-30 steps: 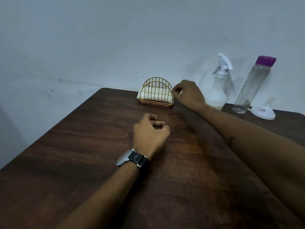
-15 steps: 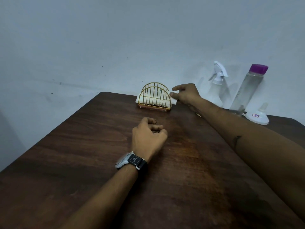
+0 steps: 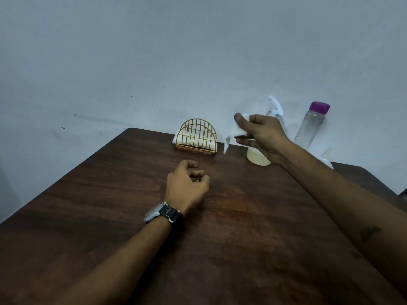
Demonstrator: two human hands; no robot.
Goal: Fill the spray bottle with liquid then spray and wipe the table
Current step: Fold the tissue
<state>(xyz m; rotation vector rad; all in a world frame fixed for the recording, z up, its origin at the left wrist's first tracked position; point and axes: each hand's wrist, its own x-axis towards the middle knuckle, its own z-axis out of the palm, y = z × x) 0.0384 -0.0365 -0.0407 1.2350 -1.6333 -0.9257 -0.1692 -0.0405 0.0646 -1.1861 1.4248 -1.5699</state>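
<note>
While our left hand (image 3: 187, 188) lies loosely curled on the counter (image 3: 99, 205), our right hand (image 3: 264, 133) pinches a tissue (image 3: 234, 132). It dangles.

Nothing here is showing clearly enough to be read for certain. The watch strap (image 3: 170, 213), just behind the left hand (image 3: 186, 188), is carrying a small pale printed mark, maybe one short word with a little sign above it. Its letters are coming out too small and too blurred to tell. The watch face (image 3: 152, 213) is facing sideways, and no figures are showing on it.
</note>
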